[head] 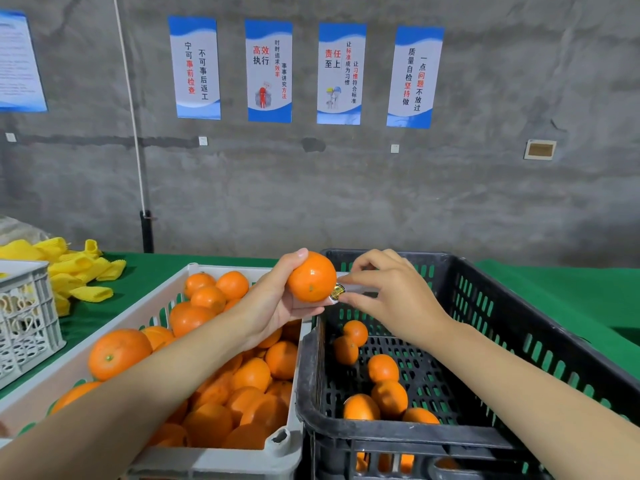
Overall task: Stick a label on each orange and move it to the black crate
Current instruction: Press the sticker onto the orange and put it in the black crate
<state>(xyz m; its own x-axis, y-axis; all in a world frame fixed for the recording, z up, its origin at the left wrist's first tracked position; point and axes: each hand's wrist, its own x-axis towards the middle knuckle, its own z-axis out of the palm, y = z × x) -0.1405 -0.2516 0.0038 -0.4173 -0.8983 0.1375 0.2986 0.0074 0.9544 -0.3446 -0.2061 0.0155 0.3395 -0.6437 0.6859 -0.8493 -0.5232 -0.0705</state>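
One orange [311, 277] sat gripped in left hand [277, 303] above the crates' shared edge, right hand [391, 299] pinched a label [337, 292] at its lower right, black crate [519, 282] at right held several oranges [382, 368], white crate [166, 299] at left lay full, yellow nets [79, 268] far left.

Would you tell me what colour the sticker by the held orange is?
Gold and black sticker, beside the orange; head view shows it best.
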